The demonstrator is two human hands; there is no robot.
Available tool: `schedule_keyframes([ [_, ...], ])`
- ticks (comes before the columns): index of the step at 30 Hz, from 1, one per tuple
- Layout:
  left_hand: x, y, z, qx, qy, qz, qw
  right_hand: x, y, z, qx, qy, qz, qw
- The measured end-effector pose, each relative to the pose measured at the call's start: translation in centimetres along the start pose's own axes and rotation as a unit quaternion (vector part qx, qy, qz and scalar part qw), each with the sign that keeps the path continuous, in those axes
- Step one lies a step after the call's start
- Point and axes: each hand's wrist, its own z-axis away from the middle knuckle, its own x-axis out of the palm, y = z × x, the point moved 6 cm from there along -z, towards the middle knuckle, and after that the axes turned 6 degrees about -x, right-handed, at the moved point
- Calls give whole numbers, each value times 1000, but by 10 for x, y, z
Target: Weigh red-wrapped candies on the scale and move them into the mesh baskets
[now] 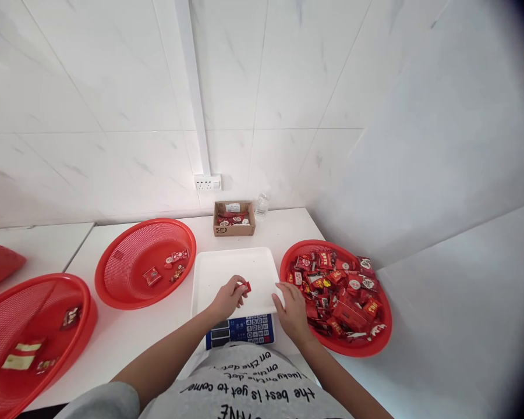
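Over the front part of a white tray [236,267], my left hand [231,298] pinches a small red packet [247,287]. The tray rests on a scale with a blue keypad [240,330]. My right hand [290,305] is at the tray's right edge, thumb and fingers apart, with nothing seen in it. Just right of that hand, a red basket [386,334] is heaped with red wrapped packets [336,291].
Two more red baskets stand at the left, one [146,299] farther back and one [87,326] nearer, each with a few packets. A small cardboard box [234,230] of packets and a clear plastic object [262,205] sit by the wall under a socket [208,183].
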Motion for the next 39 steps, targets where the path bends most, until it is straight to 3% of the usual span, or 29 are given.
schedule_keyframes([
  [2, 1, 4, 12, -8, -19, 107, 994, 15, -25, -7, 26, -95, -99, 990],
  [4, 3, 7, 22, -11, -32, 152, 988, 33, -48, -9, 69, -212, -203, 953],
  [6, 2, 6, 30, -30, -35, 176, 983, 42, -67, -10, 79, -266, -254, 926],
  [9, 0, -1, 39, -86, -27, 209, 974, 44, -77, -14, 77, -249, -266, 928],
  [12, 4, -9, 49, -139, -61, 257, 955, 46, -79, -15, 73, -229, -267, 933],
  [16, -5, -9, 51, -117, -57, 312, 941, 51, -83, -10, 86, -257, -283, 920],
  [18, -26, -10, 46, -93, -12, 317, 944, 51, -82, -8, 96, -262, -289, 916],
  [20, -62, -13, 40, -71, 73, 336, 936, 46, -74, -7, 104, -244, -288, 920],
  [23, -124, -27, 36, -60, 223, 426, 875, 27, -46, -10, 117, -166, -271, 941],
  [25, -147, -40, 37, -90, 267, 455, 845, 7, -15, -12, 135, -100, -239, 956],
  [26, -151, -45, 37, -107, 268, 457, 842, -4, 3, -12, 150, -65, -212, 964],
  [28, -142, -54, 38, -145, 238, 441, 853, -21, 38, -9, 184, -50, -145, 971],
  [31, -102, -60, 42, -197, 160, 388, 886, -24, 77, -1, 253, -153, -79, 952],
  [34, -60, -51, 43, -209, 82, 321, 920, -9, 88, 0, 237, -262, -77, 932],
  [36, -44, -40, 42, -194, 43, 278, 940, 5, 87, -4, 210, -302, -81, 926],
  [39, -38, -26, 39, -167, 19, 240, 956, 14, 92, -18, 186, -268, -45, 944],
])
